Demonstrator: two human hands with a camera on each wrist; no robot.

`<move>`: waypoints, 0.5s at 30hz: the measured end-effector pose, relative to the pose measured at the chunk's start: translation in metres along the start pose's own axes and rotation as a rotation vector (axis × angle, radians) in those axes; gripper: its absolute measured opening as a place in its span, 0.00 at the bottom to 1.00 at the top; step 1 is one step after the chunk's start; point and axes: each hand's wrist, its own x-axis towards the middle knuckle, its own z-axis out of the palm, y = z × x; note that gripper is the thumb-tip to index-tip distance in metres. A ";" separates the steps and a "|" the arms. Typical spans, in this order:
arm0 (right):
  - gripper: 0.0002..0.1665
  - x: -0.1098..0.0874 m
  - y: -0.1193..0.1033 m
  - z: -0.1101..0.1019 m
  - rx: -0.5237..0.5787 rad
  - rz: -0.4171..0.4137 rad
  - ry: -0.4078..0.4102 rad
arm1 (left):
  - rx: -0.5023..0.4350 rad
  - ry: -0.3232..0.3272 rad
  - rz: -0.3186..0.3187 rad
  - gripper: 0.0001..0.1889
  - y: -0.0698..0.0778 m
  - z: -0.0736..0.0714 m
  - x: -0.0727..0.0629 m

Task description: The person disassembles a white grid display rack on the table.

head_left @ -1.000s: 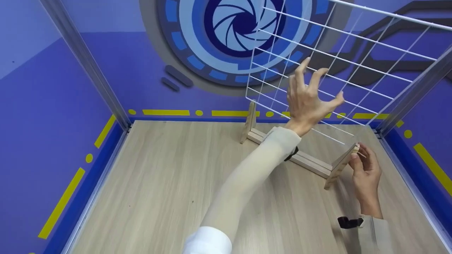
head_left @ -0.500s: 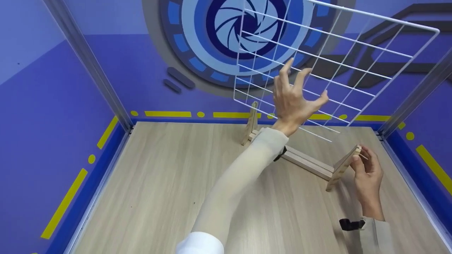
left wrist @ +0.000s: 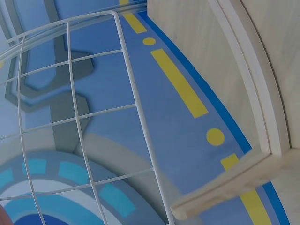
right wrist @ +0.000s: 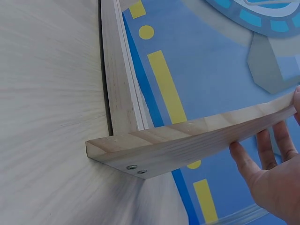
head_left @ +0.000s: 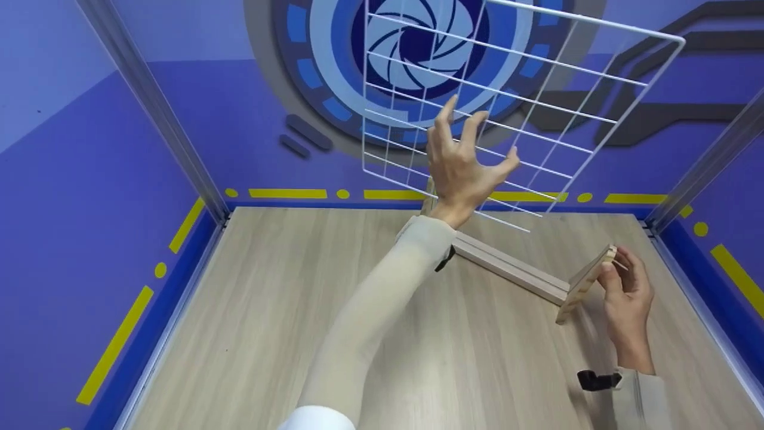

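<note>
My left hand point(head_left: 459, 164) holds a white wire grid panel point(head_left: 558, 63) raised and tilted above the table; which fingers hook its wires is hard to make out. A wooden stand rests on the table, made of a long grooved bar point(head_left: 513, 269) with an upright board at each end. Between thumb and fingers, my right hand point(head_left: 630, 298) holds the top of the near end board point(head_left: 585, 286). The far end board point(left wrist: 225, 183) is partly hidden by my left arm in the head view. The panel's lower edge hangs over the stand, apart from the bar.
A pale wood tabletop point(head_left: 268, 310) lies below, enclosed by blue printed walls point(head_left: 77, 197) on the left, back and right. Metal posts point(head_left: 149, 107) stand in the back corners. Two screw heads show on the end board point(right wrist: 173, 161).
My left hand has moved left with the grid panel, whose right corner has come into view. The right hand stays at the near end board, and the stand remains in place.
</note>
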 end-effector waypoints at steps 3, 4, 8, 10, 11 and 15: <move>0.28 0.000 0.000 0.001 -0.018 0.016 -0.001 | 0.004 0.005 -0.002 0.34 -0.007 -0.006 0.000; 0.28 0.000 0.001 0.001 -0.022 0.021 0.000 | 0.006 0.007 -0.003 0.34 -0.009 -0.007 0.000; 0.28 -0.001 0.000 0.001 -0.008 0.027 0.007 | 0.013 0.016 -0.006 0.33 -0.017 -0.012 -0.001; 0.27 0.000 0.000 0.000 0.003 0.024 0.010 | 0.018 0.020 -0.009 0.33 -0.020 -0.014 -0.002; 0.27 0.000 0.000 0.000 0.003 0.022 0.010 | 0.018 0.022 -0.012 0.33 -0.021 -0.014 -0.003; 0.27 0.001 -0.002 0.000 -0.018 0.013 0.004 | 0.017 0.034 -0.027 0.33 -0.029 -0.018 -0.005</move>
